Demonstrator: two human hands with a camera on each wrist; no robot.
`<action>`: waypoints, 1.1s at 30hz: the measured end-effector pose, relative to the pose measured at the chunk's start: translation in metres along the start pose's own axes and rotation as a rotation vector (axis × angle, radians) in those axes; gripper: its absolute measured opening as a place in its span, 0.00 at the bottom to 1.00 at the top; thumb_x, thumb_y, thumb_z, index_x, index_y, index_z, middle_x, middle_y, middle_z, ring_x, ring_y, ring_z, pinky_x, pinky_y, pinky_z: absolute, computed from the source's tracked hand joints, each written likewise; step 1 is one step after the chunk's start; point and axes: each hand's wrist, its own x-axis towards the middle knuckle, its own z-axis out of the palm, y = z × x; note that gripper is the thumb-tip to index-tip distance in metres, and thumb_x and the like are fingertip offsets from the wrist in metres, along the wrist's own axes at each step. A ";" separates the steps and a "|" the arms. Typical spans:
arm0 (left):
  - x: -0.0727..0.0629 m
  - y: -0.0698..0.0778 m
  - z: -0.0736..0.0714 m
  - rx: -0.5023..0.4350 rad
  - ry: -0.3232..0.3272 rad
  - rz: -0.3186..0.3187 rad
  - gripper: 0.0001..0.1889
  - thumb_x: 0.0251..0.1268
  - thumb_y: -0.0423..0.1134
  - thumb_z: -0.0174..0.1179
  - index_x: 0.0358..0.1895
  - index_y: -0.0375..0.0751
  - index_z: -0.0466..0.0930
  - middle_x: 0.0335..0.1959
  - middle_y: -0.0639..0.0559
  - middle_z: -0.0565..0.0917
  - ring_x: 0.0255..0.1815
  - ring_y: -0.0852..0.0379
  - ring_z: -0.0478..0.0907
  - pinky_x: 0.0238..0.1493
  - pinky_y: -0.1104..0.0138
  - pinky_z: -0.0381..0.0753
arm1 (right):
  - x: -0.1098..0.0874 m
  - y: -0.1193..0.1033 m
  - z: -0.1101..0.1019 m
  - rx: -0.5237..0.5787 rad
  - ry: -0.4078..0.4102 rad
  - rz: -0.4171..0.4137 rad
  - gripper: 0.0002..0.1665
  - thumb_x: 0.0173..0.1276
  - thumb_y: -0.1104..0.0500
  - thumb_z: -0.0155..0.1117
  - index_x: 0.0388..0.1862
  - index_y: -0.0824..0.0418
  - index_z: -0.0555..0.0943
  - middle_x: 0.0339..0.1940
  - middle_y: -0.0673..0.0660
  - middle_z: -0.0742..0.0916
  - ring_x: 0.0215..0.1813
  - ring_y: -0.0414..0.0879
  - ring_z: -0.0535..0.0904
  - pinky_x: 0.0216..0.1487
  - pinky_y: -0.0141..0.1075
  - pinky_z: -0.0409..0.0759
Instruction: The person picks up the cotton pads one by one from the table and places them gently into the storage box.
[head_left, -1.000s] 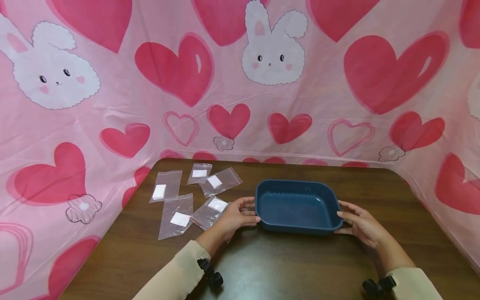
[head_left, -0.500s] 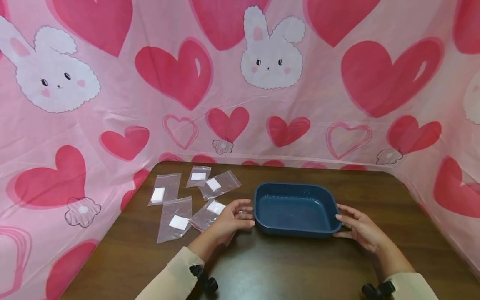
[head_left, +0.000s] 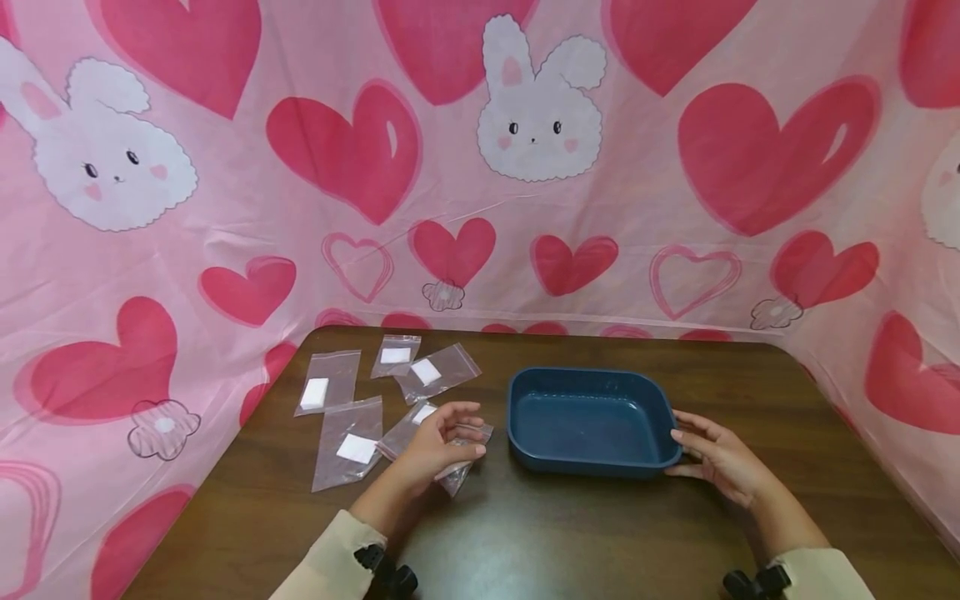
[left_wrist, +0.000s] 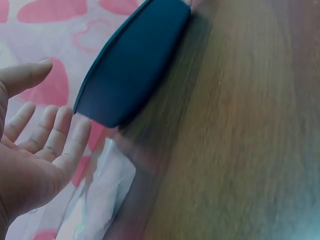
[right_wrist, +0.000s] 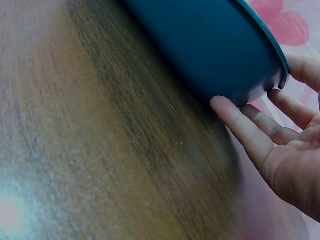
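Note:
A dark blue rectangular tub (head_left: 592, 421) with rounded corners stands on the table with nothing in it. My right hand (head_left: 716, 458) touches its right end; in the right wrist view the extended fingertips (right_wrist: 225, 107) rest against the end wall. My left hand (head_left: 438, 446) is off the tub's left end, fingers relaxed and holding nothing, over a clear zip bag (head_left: 401, 433) with a white label, which it partly hides. In the left wrist view the spread left hand (left_wrist: 40, 155) shows a gap to the tub in the head view's direction.
More clear zip bags with white labels lie at the left: a long one (head_left: 348, 462), one behind it (head_left: 337, 371), a small one (head_left: 396, 354) and one beside that (head_left: 438, 371). A pink heart-print cloth (head_left: 570, 317) hangs behind the brown table (head_left: 562, 533).
My left hand has let go of the tub's left end and moved left, over the nearest bag. The right hand stays at the tub's right end, and the tub has hardly moved.

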 end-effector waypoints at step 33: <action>-0.022 -0.007 -0.068 0.387 0.039 0.106 0.26 0.52 0.30 0.73 0.54 0.25 0.74 0.48 0.29 0.80 0.48 0.34 0.80 0.49 0.49 0.81 | -0.002 -0.001 0.000 0.012 -0.024 -0.003 0.19 0.78 0.61 0.51 0.64 0.52 0.72 0.54 0.47 0.80 0.51 0.50 0.82 0.50 0.55 0.80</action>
